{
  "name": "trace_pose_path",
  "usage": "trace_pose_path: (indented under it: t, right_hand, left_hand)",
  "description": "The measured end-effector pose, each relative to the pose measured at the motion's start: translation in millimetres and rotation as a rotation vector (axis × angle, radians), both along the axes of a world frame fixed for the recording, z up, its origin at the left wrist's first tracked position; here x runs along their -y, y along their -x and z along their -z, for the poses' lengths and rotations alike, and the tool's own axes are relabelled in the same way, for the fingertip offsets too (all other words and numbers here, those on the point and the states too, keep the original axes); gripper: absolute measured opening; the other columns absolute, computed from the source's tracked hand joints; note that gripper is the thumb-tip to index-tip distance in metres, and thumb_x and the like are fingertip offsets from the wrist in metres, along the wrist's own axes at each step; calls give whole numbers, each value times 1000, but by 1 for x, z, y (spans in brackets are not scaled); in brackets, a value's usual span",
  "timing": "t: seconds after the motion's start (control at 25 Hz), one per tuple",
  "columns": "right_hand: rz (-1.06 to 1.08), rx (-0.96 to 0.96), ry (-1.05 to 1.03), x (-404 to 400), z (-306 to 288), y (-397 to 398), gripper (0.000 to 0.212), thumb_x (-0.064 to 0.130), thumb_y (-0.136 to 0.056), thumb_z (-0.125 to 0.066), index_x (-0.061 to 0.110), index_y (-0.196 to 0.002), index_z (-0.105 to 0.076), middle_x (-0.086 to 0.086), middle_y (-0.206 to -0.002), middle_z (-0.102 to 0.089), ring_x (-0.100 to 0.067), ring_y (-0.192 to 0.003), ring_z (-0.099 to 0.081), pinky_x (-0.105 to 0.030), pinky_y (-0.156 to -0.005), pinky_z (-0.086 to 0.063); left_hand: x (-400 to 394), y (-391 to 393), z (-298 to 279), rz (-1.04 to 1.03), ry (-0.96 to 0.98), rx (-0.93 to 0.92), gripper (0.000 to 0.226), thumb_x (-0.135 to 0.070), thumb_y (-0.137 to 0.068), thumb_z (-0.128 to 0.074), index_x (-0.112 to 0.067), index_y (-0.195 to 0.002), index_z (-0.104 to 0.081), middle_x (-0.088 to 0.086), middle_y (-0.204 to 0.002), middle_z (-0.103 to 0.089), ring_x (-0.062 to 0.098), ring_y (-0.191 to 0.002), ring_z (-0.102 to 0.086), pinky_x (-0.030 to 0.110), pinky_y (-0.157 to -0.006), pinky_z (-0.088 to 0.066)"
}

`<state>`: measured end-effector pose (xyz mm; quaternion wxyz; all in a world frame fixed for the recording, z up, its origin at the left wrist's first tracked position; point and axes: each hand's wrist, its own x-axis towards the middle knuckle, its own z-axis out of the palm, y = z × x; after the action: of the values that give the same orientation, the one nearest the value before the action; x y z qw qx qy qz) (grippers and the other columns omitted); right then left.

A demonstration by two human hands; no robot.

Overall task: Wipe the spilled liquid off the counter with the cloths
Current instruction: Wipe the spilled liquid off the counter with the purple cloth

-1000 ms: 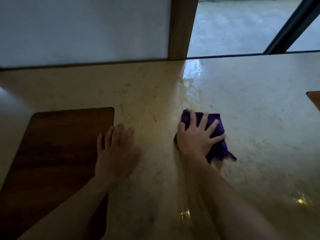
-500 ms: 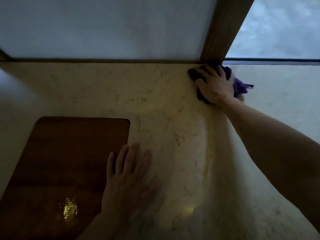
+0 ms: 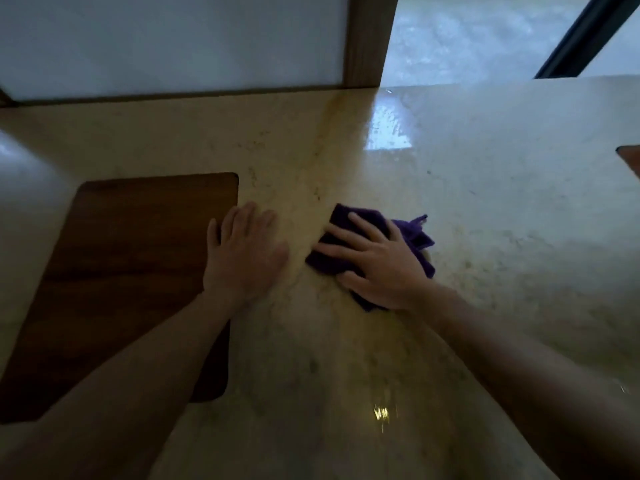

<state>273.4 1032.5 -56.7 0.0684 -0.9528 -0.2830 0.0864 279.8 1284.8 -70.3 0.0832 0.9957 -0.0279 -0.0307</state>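
Note:
A crumpled purple cloth (image 3: 412,233) lies on the pale marble counter (image 3: 502,209) near its middle. My right hand (image 3: 377,261) presses flat on the cloth with fingers spread, covering most of it. My left hand (image 3: 242,251) rests flat on the bare counter just left of the cloth, fingers together, holding nothing. A wet, shiny patch (image 3: 388,129) glints on the counter farther back, below the wooden post. Only one cloth is in view.
A dark wooden board (image 3: 131,271) lies on the counter at the left, under my left forearm. A wooden post (image 3: 367,39) and a white wall panel (image 3: 173,43) stand at the back. Another wooden piece (image 3: 630,159) shows at the right edge.
My right hand has pulled the purple cloth from the back by the wooden post toward me, to the counter's middle. My left hand stays flat beside the board.

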Motion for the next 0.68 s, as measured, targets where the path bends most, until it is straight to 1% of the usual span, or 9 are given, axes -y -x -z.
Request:
trace_pose_path:
  t: [0.08, 0.12, 0.16, 0.24, 0.28, 0.36, 0.44, 0.6, 0.68]
  right_hand:
    - [-1, -1, 16, 8, 3, 75, 54, 60, -94, -22, 59, -147, -14, 22, -161, -6, -18, -150, 11, -49, -115, 20]
    - [3, -13, 25, 13, 5, 110, 54, 60, -93, -21, 59, -147, -12, 21, -161, -4, -18, -150, 13, -50, -115, 20]
    - [3, -18, 35, 19, 6, 148, 55, 60, -93, -22, 58, -147, -12, 19, -161, -5, -20, -150, 11, -54, -116, 16]
    - [37, 25, 47, 30, 7, 226, 59, 59, -92, -28, 55, -149, -14, 15, -162, -13, -25, -151, -1, -62, -115, 1]
    - [83, 38, 45, 33, 5, 265, 61, 58, -91, -33, 54, -149, -16, 13, -162, -17, -26, -151, -5, -63, -114, -6]
    - [220, 43, 31, 35, 5, 323, 63, 57, -89, -38, 53, -149, -18, 12, -161, -22, -26, -150, -9, -64, -112, -15]
    - [401, 37, 37, 26, 5, 353, 62, 57, -89, -38, 52, -149, -22, 10, -159, -27, -26, -149, -13, -66, -111, -18]
    - [810, -36, 34, -30, 4, 360, 57, 55, -90, -31, 46, -146, -32, 4, -155, -36, -33, -144, -27, -69, -109, -15]
    - [895, -83, 52, -68, 2, 355, 59, 55, -89, -28, 43, -146, -36, 1, -155, -37, -37, -143, -28, -72, -106, -16]
  left_hand:
    - [1, 15, -3, 21, 24, -1, 66, -59, -91, -37, -28, -148, -24, 2, -160, -19, 23, -148, -13, 54, -119, -10]
    - [-1, 27, -6, 31, 49, -19, 66, -57, -92, -38, -26, -148, -25, 2, -160, -19, 23, -148, -14, 53, -119, -10]
    - [-4, 46, -8, 42, 65, -39, 65, -55, -92, -38, -26, -149, -25, 2, -160, -19, 23, -148, -13, 52, -120, -10]
    - [-17, 89, -10, 83, 42, -52, 62, -54, -94, -37, -26, -148, -26, 1, -160, -19, 22, -148, -13, 50, -119, -11]
    - [-26, 111, -12, 103, 26, -43, 61, -54, -94, -36, -26, -148, -27, 1, -159, -19, 22, -148, -14, 50, -119, -12]
    - [-43, 137, -13, 115, 27, -51, 61, -54, -94, -37, -27, -147, -28, 0, -159, -19, 21, -147, -14, 50, -119, -11]
    - [-55, 151, -16, 80, 66, -65, 61, -54, -94, -39, -28, -148, -28, 0, -160, -18, 21, -148, -12, 49, -120, -9]
    - [-73, 163, -21, 15, 103, -30, 59, -54, -95, -38, -29, -147, -29, 1, -160, -18, 23, -148, -13, 51, -120, -10]
    - [-80, 164, -17, -7, 83, -33, 58, -54, -95, -37, -29, -147, -28, 2, -160, -17, 23, -148, -12, 52, -119, -10]
